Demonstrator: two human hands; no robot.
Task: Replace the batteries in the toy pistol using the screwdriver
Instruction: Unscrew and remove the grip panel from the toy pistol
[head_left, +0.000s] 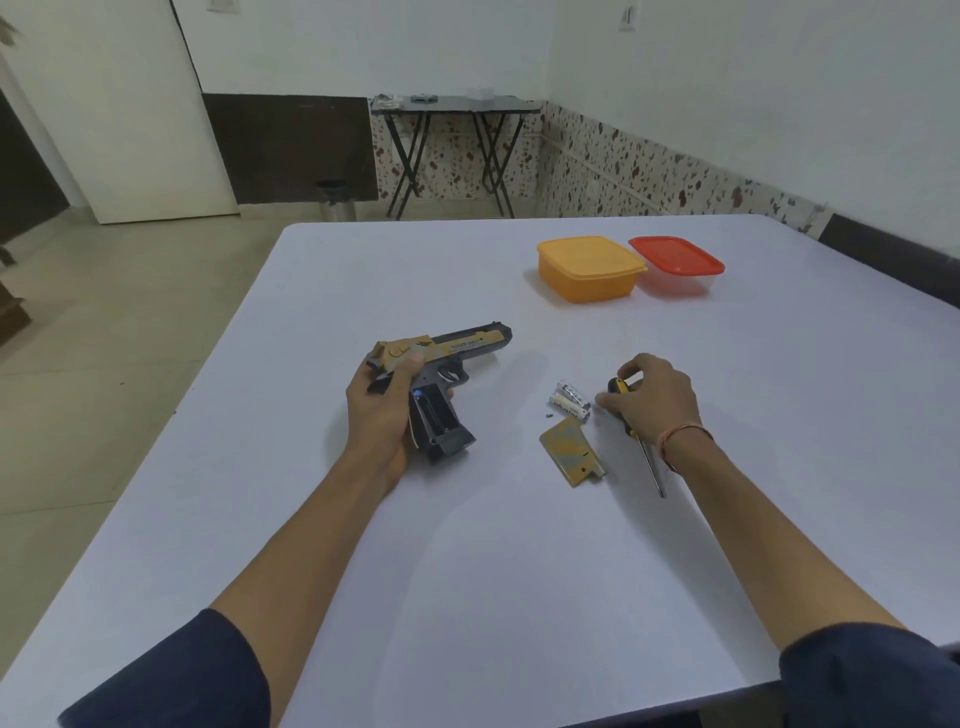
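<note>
Head view: your left hand (387, 410) holds the toy pistol (457, 349) with its battery bay (434, 415) uncovered, while your right hand (652, 400) is on the screwdriver (619, 387).

Your left fingers and thumb wrap the rear of the toy pistol, just above the white table (467, 571), with the muzzle pointing away from you and to the right. To the right of the pistol's grip, two batteries (570, 400) lie side by side on the table, with a tiny screw (548, 415) just on the pistol side of them. The yellow battery cover (571, 453) lies flat nearer you than the batteries. Farther right of the pistol, your right fingers curl over the screwdriver's black-and-yellow handle, one fingertip near the batteries, and the shaft points back toward you. Well beyond the pistol's muzzle, an orange container (589, 270) and a red-lidded container (675, 262) touch.
</note>
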